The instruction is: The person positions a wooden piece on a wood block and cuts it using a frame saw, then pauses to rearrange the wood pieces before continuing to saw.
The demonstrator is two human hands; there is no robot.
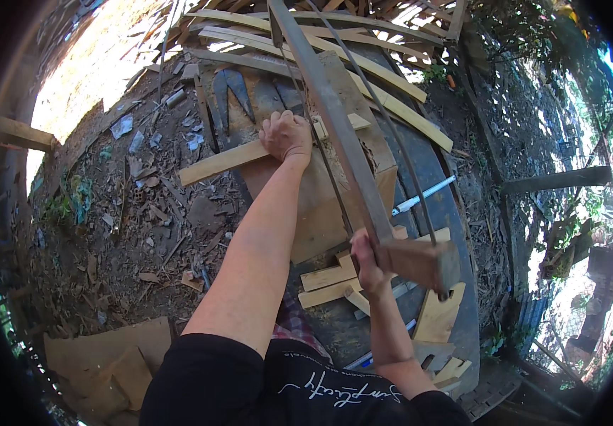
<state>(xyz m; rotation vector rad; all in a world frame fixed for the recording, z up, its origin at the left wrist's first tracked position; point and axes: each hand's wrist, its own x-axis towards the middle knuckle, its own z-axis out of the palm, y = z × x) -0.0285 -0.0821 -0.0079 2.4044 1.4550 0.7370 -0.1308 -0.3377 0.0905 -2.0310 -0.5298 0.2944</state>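
Just in front of the block point(335, 221), the right hand point(369, 264), blurred, is gripping the saw point(336, 128), whose far end is running out of sight. Atop the block, the left hand point(285, 136) is clasping the strip point(218, 163), hiding its middle. The block is sitting on a dark table point(467, 319); beyond it, long slats point(400, 110) are lying heaped.

Sunlight is blown to white on the ground point(83, 82) at upper left, the right hand point(369, 266) and frame saw's point(335, 121) near end are motion-blurred, and straight edges are bent toward the darkened rim.
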